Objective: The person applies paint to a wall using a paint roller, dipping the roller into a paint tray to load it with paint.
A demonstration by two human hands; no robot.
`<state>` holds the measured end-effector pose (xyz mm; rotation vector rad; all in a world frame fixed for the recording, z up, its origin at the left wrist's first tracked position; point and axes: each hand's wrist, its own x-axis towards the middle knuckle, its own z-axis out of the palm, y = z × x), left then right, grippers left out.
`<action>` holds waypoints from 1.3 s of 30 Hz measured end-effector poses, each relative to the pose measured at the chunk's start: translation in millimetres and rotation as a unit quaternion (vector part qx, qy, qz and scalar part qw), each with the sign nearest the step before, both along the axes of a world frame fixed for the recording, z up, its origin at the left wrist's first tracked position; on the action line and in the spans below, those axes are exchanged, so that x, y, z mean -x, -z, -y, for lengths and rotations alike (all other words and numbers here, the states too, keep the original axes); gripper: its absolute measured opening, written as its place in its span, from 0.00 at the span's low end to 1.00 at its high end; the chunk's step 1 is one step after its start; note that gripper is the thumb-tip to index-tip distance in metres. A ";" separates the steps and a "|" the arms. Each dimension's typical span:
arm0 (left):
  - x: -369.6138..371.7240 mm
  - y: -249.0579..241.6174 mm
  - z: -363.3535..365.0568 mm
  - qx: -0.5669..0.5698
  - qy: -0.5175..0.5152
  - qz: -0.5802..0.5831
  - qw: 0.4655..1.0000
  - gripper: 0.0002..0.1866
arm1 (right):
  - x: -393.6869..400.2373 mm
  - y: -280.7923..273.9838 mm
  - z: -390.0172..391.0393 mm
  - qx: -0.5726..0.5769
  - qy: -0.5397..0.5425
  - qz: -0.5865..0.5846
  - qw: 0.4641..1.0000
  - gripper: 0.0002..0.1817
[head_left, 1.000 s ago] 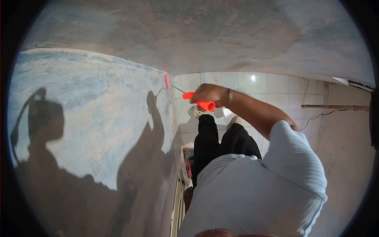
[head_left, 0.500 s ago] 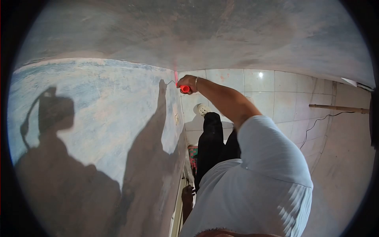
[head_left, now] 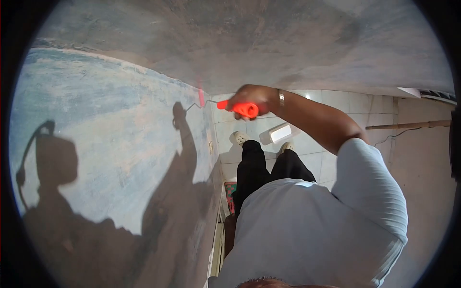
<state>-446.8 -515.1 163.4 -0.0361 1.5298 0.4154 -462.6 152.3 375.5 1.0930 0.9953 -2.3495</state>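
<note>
My right hand [head_left: 252, 100] is closed around the orange-red handle of a small paint roller [head_left: 246, 110]. A thin bent wire runs from the handle to a pinkish-red roller sleeve [head_left: 201, 97], which lies at the patchy blue-white wall [head_left: 110, 110] close to the corner. Down at my side, my left hand [head_left: 230, 222] shows only as a dark shape between my shirt and the wall, its fingers hidden.
A white rectangular container [head_left: 280, 133] rests on the tiled floor [head_left: 230, 126] by my feet. A red and green patterned mat [head_left: 230, 194] lies low beside the left wall. At the right are a wooden pole [head_left: 408, 125] and a dark cable [head_left: 396, 134].
My right hand has drawn back and right, nearer the camera, and the roller sleeve has shifted left onto the left wall. The white container has come into sight; the left hand is more hidden.
</note>
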 end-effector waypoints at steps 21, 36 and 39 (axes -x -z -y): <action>9.3 117.3 -51.4 -0.052 -0.083 -0.053 0.994 0.19 | -159.2 -249.7 47.8 -0.161 -0.039 -0.079 0.983 0.15; -7.6 -9.8 -223.3 -0.027 -0.034 -0.200 0.979 0.19 | -487.2 -64.9 157.2 -0.487 -0.182 0.235 0.822 0.30; -34.8 -19.6 -234.4 -0.048 -0.024 -0.224 0.973 0.17 | -527.5 -7.1 176.0 -0.470 -0.146 0.316 0.811 0.27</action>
